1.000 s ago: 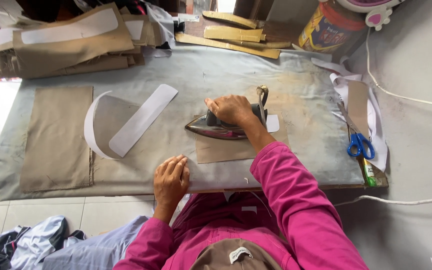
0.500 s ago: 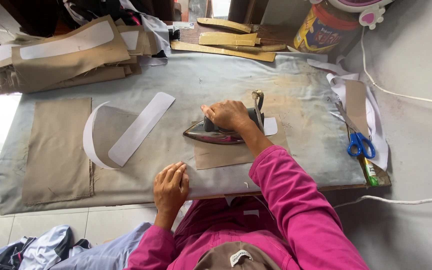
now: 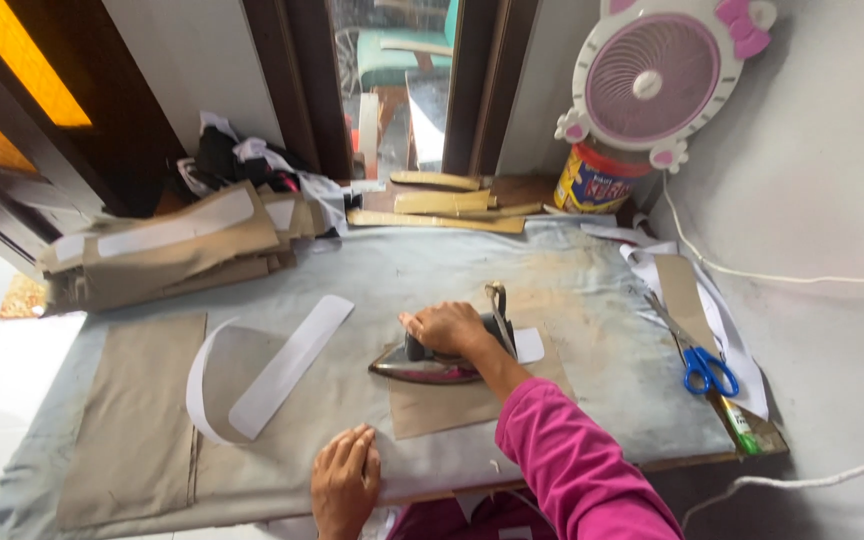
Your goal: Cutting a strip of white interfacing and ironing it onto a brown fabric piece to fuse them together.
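Fingers (image 3: 430,322) of the right hand (image 3: 449,328) wrapped closed around the handle of the iron (image 3: 430,362), pink sleeve (image 3: 577,460) trailing back toward the camera. Iron sits flat, soleplate down, on a small tan fabric piece (image 3: 452,405), nose pointing left. White strip end (image 3: 528,345) pokes out just right of the iron. Left hand (image 3: 345,480) flat, fingers together and extended, gripping nothing, pressing on the near edge of the surface (image 3: 592,300) just left of the tan piece. Surface covered in grey-blue cloth, scorched brown patch near the iron. Further left: curved white interfacing strip (image 3: 277,365) lying on a larger tan fabric panel (image 3: 137,420). Far left back: stack of tan cut pieces (image 3: 167,255) with white strips on top. Back edge: wooden slats (image 3: 437,205). Right edge: blue-handled scissors (image 3: 702,360) on tan and white strips, green marker (image 3: 740,425) just beside them. Back right corner: pink-white fan (image 3: 652,75) above a round tub (image 3: 592,180). White cord (image 3: 752,275) runs along the right wall.
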